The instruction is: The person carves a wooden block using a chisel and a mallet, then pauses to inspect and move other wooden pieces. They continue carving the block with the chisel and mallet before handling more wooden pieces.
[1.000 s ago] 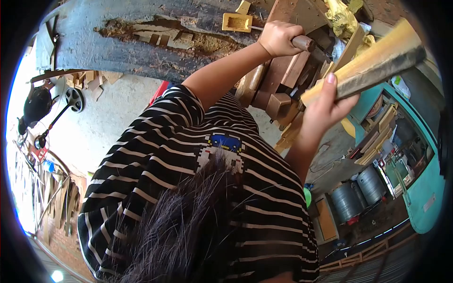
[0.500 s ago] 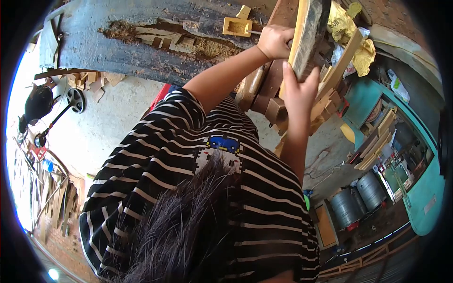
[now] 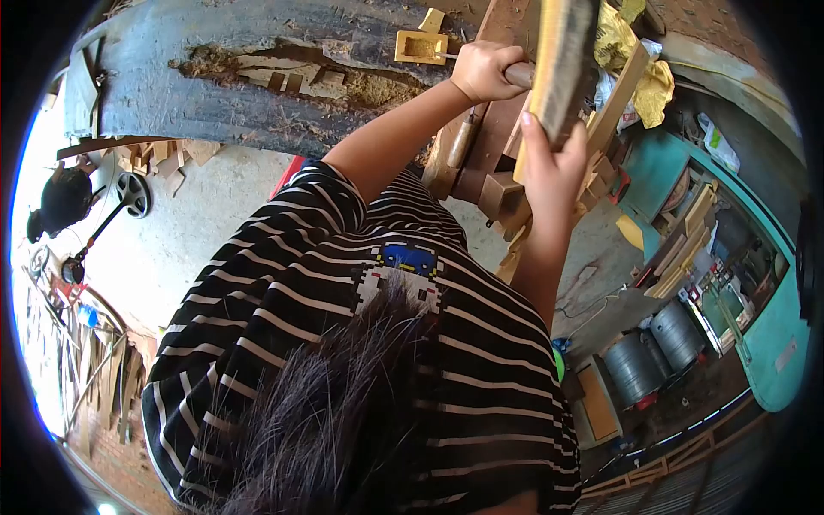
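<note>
My left hand (image 3: 481, 72) is wrapped round a chisel with a round wooden handle (image 3: 520, 75). Its thin metal shank (image 3: 448, 56) points left to a small pale yellow wooden block (image 3: 421, 47) with a hollow in its top. In my right hand (image 3: 556, 167) is the near end of a long wooden piece (image 3: 560, 64), pale along one edge and dark on its face. This piece is blurred and stands right by the handle's end. Below my left hand lies another round wooden handle (image 3: 463, 142) on the reddish-brown beam (image 3: 483, 167).
A big dark slab (image 3: 163, 77) with a rotted hollow spans the upper left. Gold foil wrapping (image 3: 654, 94) and a long wood strip (image 3: 620, 107) lie at the right. Farther right are a teal cabinet (image 3: 768, 365) and metal drums (image 3: 635, 369).
The wooden piece in my right hand has shifted and blurred, baring the chisel's handle end. My left hand has moved slightly left, my right hand slightly right. The whole view has shifted a little.
</note>
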The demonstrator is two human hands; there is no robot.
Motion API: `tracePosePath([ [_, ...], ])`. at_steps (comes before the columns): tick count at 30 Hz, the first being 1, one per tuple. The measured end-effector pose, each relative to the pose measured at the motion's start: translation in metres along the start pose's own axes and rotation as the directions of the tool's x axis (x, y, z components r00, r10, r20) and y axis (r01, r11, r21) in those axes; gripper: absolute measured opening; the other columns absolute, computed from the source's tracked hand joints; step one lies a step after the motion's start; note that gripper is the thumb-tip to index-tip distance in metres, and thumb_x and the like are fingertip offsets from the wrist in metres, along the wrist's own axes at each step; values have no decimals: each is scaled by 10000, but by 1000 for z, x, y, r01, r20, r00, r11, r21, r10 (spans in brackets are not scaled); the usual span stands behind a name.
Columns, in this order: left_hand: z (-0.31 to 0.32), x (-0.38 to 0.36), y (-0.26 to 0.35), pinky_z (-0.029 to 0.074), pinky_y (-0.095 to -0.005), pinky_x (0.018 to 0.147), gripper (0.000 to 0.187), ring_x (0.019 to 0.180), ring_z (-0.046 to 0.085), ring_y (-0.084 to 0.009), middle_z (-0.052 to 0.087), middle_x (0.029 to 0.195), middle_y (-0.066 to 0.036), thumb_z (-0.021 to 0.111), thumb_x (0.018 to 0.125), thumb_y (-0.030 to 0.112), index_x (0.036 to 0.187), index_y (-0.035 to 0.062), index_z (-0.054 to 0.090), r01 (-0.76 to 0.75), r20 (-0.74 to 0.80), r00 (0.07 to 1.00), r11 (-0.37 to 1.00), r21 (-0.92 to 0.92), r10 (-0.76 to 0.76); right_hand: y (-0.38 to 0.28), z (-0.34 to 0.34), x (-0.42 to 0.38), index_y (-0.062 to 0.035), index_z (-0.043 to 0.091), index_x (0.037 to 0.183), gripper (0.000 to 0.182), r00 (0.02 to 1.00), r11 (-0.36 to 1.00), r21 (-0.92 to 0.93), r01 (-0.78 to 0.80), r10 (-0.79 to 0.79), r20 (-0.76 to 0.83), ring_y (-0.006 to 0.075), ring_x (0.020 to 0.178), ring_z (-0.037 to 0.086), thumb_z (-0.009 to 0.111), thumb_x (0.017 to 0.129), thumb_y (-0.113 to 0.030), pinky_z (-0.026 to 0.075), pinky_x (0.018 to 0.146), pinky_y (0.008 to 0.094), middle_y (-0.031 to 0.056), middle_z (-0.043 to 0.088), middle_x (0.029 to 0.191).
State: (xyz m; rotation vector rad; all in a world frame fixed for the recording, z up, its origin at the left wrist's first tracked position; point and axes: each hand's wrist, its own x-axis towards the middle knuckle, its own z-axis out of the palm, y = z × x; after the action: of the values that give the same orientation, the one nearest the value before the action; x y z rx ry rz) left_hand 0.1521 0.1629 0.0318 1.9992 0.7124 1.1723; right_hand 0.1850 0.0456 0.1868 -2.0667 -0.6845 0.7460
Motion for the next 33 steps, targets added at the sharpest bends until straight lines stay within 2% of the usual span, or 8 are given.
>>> tracePosePath([
  [3, -2, -3, -2, 484, -357, 528, 278, 583, 607, -255, 594, 612, -47, 720, 606, 373, 727, 151, 605, -40, 55, 998, 999, -6, 40, -26, -10, -17, 31, 489, 1011, 337, 996, 988, 148, 51, -40, -74, 139, 812, 556, 678, 831, -183, 468, 703, 273, 99, 589, 891],
  [4, -5, -6, -1, 482, -352, 525, 261, 571, 604, -252, 589, 601, -48, 711, 614, 357, 729, 150, 600, -90, 64, 994, 996, -27, 91, -23, -10, -20, 35, 490, 1037, 338, 977, 979, 130, 157, -135, -165, 133, 819, 547, 666, 841, -178, 469, 711, 275, 93, 583, 912],
  [8, -21, -21, 13, 482, -357, 609, 237, 645, 616, -226, 607, 681, -26, 718, 616, 275, 753, 143, 577, -194, 185, 958, 970, -146, 219, -12, -20, -37, 50, 505, 1054, 325, 974, 974, 167, 151, -118, -192, 135, 848, 539, 646, 852, -161, 456, 738, 271, 96, 580, 959],
  [11, -28, -24, 22, 474, -354, 658, 279, 723, 602, -244, 602, 737, -35, 746, 602, 241, 799, 133, 580, -249, 163, 943, 938, -242, 292, 1, -20, -48, 57, 503, 1067, 335, 973, 982, 154, 111, -76, -218, 142, 864, 538, 640, 856, -164, 449, 756, 278, 101, 579, 964],
  [18, -30, -20, 19, 443, -357, 659, 269, 717, 583, -249, 600, 765, -30, 720, 592, 158, 828, 119, 599, -190, 193, 951, 950, -247, 240, 17, -14, -68, 62, 489, 1090, 371, 964, 980, 195, -40, 89, -249, 155, 893, 532, 643, 853, -179, 443, 775, 281, 105, 570, 987],
  [23, -20, -18, 12, 449, -354, 679, 266, 750, 591, -243, 604, 780, -40, 729, 622, 179, 839, 116, 590, -190, 189, 954, 959, -211, 231, 32, -19, -77, 53, 500, 1070, 381, 981, 989, 140, -45, 70, -182, 163, 873, 540, 666, 831, -192, 455, 766, 296, 109, 573, 978],
  [25, -18, -17, 12, 455, -352, 696, 277, 757, 594, -249, 606, 783, -41, 731, 615, 186, 845, 119, 592, -177, 190, 959, 969, -173, 209, 38, -21, -81, 51, 515, 1046, 385, 983, 999, 27, -41, 45, -176, 174, 867, 545, 685, 812, -202, 459, 761, 314, 118, 578, 974],
  [33, -15, -19, 16, 475, -344, 684, 273, 726, 595, -254, 612, 775, -45, 738, 606, 163, 838, 120, 600, -187, 186, 961, 977, -103, 204, 43, -22, -94, 52, 511, 1085, 415, 977, 993, 83, -88, 102, -186, 182, 881, 547, 682, 813, -210, 457, 774, 318, 133, 574, 987],
])
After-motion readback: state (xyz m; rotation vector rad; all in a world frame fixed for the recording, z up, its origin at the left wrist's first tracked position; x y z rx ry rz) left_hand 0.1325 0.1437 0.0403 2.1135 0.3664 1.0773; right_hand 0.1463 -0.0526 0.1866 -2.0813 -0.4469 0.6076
